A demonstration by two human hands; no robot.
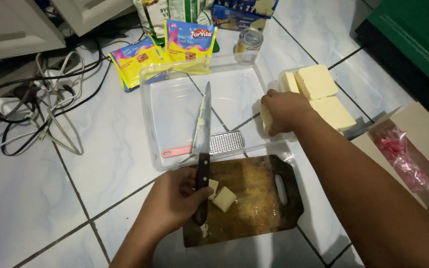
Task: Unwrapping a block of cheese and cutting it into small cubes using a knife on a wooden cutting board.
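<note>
Left hand [172, 201] wrapped tight around the knife [202, 144] handle over the cutting board [254, 198], right hand [284, 111] gripping a cheese block [266, 119] at the clear tray's [150, 124] right edge. Only a couple of small cheese chunks [223, 198] cut so far. Big slabs [316, 82] untouched on the floor, grater [224, 142] lying unused in the tray.

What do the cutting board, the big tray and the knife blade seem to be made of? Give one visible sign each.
Cutting board: likely wood, brown, worn and grainy.
Tray: clear plastic; floor tiles show through it.
Knife blade: probably steel, grey and shiny; its dark handle, in the left hand, looks wooden.
</note>
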